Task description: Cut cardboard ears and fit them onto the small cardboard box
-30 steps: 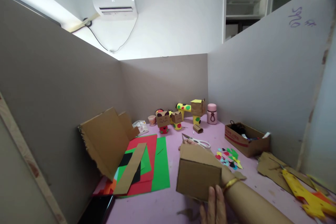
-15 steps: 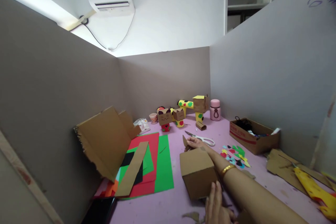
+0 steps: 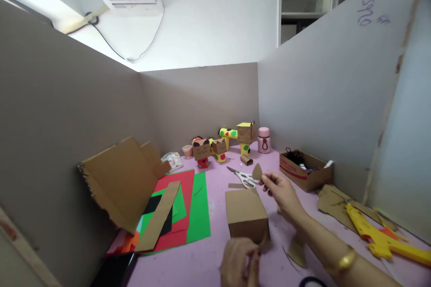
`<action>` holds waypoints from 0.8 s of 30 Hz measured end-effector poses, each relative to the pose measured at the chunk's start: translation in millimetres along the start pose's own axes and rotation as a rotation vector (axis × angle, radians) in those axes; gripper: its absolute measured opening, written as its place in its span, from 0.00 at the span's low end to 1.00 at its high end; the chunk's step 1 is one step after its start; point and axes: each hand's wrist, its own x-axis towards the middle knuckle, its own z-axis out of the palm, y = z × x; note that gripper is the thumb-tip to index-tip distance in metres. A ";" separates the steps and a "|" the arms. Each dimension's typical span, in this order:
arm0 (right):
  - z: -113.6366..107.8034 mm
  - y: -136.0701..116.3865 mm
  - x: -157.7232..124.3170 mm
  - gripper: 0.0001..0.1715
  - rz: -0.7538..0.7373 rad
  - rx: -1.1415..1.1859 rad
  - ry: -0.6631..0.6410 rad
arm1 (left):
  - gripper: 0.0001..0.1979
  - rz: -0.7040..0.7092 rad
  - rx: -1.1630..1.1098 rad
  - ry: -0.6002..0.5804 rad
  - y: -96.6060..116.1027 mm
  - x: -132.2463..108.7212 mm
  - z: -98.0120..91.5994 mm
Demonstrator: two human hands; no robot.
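Observation:
A small leaf-shaped piece of cardboard [image 3: 257,172] is pinched upright between the thumb and fingers of my right hand [image 3: 281,195], above the table and near the white-handled scissors [image 3: 247,179]. Below and to the left stands a closed cardboard box [image 3: 246,206]. My left hand [image 3: 239,261] is at the near side of this box, its fingers curled and somewhat blurred. A small brown scrap shows by its fingertips at the box's corner; whether the hand grips it is hard to make out.
Colored paper sheets [image 3: 198,215] and a leaning cardboard piece [image 3: 117,179] lie left. Cardboard animal figures [image 3: 202,150] and a pink flask [image 3: 264,140] stand at the back. A supply box [image 3: 305,172] and yellow glue gun [image 3: 367,231] are right.
My right hand has lifted the leaf-shaped cardboard from behind the box and brought it to the right. My left hand has shifted left along the box's front, fingers now curled. The view has turned right.

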 end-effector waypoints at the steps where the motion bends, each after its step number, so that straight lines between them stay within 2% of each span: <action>1: -4.0 -3.6 -13.1 0.08 -0.016 -0.003 -0.004 | 0.11 -0.118 -0.031 0.022 1.8 12.3 -8.8; 3: -8.6 -4.8 -36.2 0.08 -0.036 0.014 0.012 | 0.08 -0.399 -0.104 -0.014 3.0 37.6 -22.0; 5: -7.7 1.4 -52.8 0.09 -0.030 0.061 0.057 | 0.07 -0.569 -0.320 0.026 1.3 58.3 -25.9; 7: -1.6 10.6 -62.6 0.11 -0.009 0.124 0.091 | 0.10 -0.609 -0.397 0.057 -1.3 69.8 -20.8; 10: 12.1 17.1 -65.6 0.13 0.004 0.203 0.052 | 0.11 -0.709 -0.484 0.117 -1.0 72.9 -7.1; 13: 24.0 11.1 -58.8 0.15 -0.018 0.236 0.002 | 0.11 -0.753 -0.550 0.136 5.2 74.0 -0.9; 16: 32.9 6.4 -51.1 0.14 -0.046 0.246 -0.038 | 0.10 -0.736 -0.556 0.178 5.6 77.2 -4.2; 20: 38.9 16.0 -49.3 0.15 -0.052 0.214 -0.099 | 0.10 -0.757 -0.490 0.186 -12.3 68.2 -11.2; 24: 32.9 19.6 -49.7 0.15 -0.085 0.120 -0.056 | 0.10 -0.727 -0.410 0.163 -28.0 57.4 -17.7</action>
